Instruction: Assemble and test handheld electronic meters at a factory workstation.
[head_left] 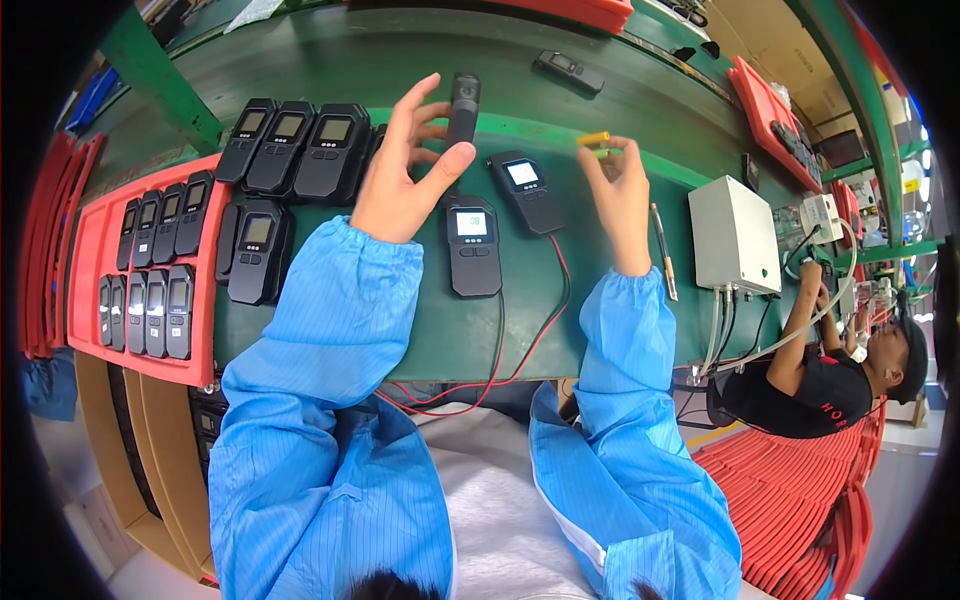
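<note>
My left hand (398,180) has its thumb and some fingertips against a black handheld meter (464,108), seen narrow side on; its index finger stands away. Motion blurs my right hand (620,195), which is closed on a small yellow tube (593,139) between thumb and fingers. Below and between the hands lie two more black meters with lit screens, one straight (473,262) and one tilted (530,200). A red and black lead (560,300) runs from them toward the table's near edge.
Several black meters (333,150) lie at left, beside a red tray (205,345) of smaller ones. Another meter (568,72) lies farther back. A pen (664,252) and a white box (735,235) with tubes stand right. A co-worker (820,380) is at far right.
</note>
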